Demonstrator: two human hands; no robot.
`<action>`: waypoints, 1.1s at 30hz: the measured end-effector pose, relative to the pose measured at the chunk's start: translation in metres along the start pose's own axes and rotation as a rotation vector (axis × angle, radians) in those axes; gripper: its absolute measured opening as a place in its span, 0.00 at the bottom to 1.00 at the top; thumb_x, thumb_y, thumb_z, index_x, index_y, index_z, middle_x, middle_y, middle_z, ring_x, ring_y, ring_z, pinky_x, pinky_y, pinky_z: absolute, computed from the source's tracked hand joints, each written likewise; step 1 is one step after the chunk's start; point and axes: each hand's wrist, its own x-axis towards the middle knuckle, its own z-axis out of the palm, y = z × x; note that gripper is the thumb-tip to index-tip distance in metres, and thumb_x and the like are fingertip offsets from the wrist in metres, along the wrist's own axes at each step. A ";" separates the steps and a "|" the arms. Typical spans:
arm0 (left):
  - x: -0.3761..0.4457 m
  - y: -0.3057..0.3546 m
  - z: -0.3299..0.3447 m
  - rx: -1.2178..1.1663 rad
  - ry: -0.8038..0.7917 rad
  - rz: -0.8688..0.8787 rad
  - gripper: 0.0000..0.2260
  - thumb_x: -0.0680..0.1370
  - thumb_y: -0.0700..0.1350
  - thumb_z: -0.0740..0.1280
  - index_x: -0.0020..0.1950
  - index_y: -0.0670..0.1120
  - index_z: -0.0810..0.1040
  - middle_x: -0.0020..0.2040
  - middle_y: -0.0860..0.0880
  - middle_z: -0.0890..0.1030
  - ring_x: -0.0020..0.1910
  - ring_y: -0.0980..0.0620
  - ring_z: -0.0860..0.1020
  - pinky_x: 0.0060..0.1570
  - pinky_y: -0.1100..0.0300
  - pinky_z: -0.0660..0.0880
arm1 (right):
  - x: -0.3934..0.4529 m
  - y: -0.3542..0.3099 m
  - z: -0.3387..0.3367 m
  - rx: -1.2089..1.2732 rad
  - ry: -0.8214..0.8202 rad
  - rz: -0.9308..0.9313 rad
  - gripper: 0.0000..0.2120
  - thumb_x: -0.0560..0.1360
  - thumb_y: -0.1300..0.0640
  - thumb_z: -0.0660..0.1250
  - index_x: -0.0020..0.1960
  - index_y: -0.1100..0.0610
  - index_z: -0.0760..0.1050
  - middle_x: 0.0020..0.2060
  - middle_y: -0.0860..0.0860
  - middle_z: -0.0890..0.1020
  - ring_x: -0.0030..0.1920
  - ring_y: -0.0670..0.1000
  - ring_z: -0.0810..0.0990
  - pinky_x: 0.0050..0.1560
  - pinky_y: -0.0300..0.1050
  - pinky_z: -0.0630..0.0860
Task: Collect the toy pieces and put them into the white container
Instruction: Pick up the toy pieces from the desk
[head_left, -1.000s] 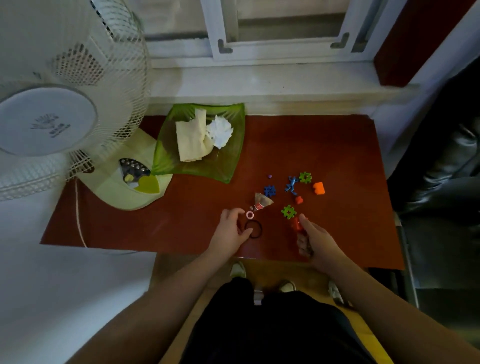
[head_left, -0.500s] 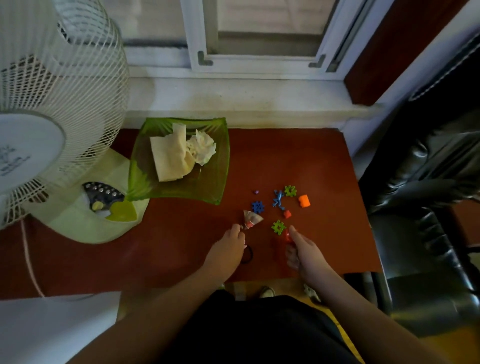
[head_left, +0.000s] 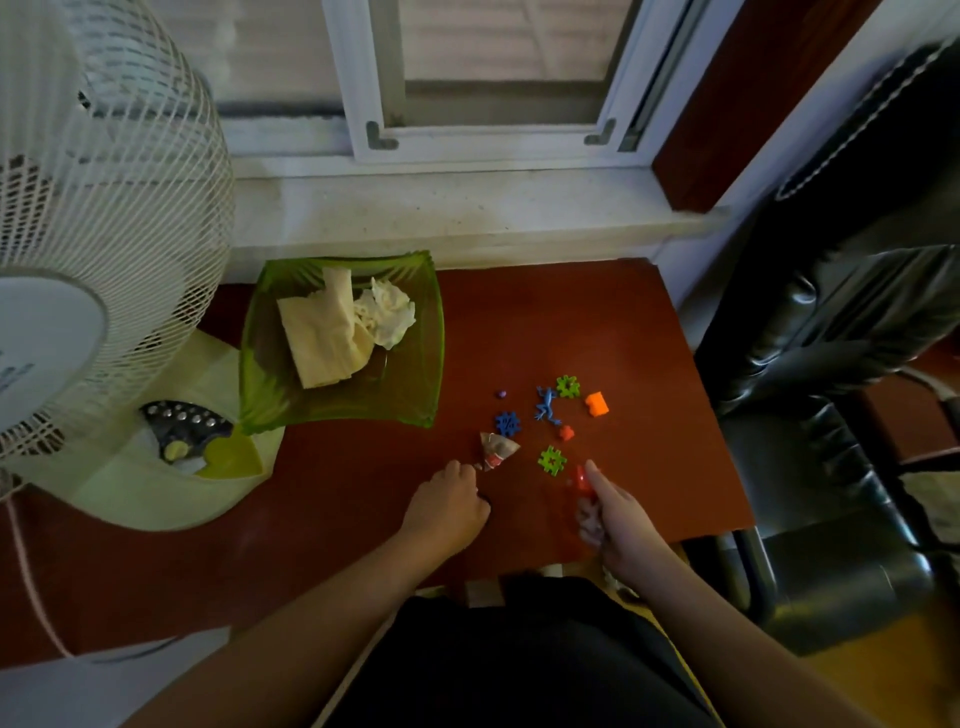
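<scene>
Small toy pieces lie on the red-brown table (head_left: 597, 322): two green gear pieces (head_left: 568, 386) (head_left: 551, 460), a blue gear (head_left: 507, 423), a blue frog figure (head_left: 546, 404), an orange block (head_left: 596, 404), a small red piece (head_left: 566, 432) and a purple bead (head_left: 501, 394). My right hand (head_left: 615, 519) pinches a red toy piece (head_left: 582, 478) just right of the nearer green gear. My left hand (head_left: 447, 509) rests knuckles-up with curled fingers beside a crumpled wrapper (head_left: 496, 449); whatever is beneath it is hidden. No white container is in view.
A green glass dish (head_left: 415, 374) holding folded paper and tissue stands left of the toys. A white fan (head_left: 78, 260) and its base (head_left: 156, 467) fill the left side. A black chair (head_left: 831, 415) stands against the table's right edge. The window sill runs behind.
My left hand has slid forward over the small pink ring and the black band, which are now hidden. My right hand keeps the red piece. The view shifted closer and to the right.
</scene>
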 end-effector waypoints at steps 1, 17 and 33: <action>0.002 -0.002 -0.005 -0.166 -0.005 -0.054 0.06 0.78 0.48 0.59 0.49 0.46 0.70 0.49 0.47 0.75 0.45 0.49 0.75 0.42 0.54 0.71 | 0.001 -0.002 -0.003 0.014 -0.005 0.007 0.15 0.77 0.45 0.65 0.45 0.57 0.72 0.26 0.50 0.64 0.24 0.46 0.61 0.22 0.40 0.55; 0.036 0.034 0.012 -0.078 0.445 -0.099 0.07 0.78 0.46 0.63 0.51 0.45 0.76 0.53 0.47 0.75 0.51 0.47 0.75 0.48 0.53 0.74 | 0.032 -0.051 -0.037 -0.018 -0.073 0.090 0.14 0.79 0.46 0.63 0.41 0.55 0.68 0.24 0.50 0.64 0.22 0.47 0.61 0.24 0.42 0.56; 0.037 0.042 0.033 0.132 0.525 -0.042 0.09 0.74 0.46 0.70 0.52 0.45 0.76 0.55 0.45 0.79 0.57 0.44 0.77 0.53 0.49 0.76 | 0.061 -0.068 -0.051 -0.132 -0.211 0.126 0.13 0.79 0.46 0.63 0.44 0.55 0.71 0.26 0.49 0.67 0.26 0.47 0.63 0.27 0.42 0.56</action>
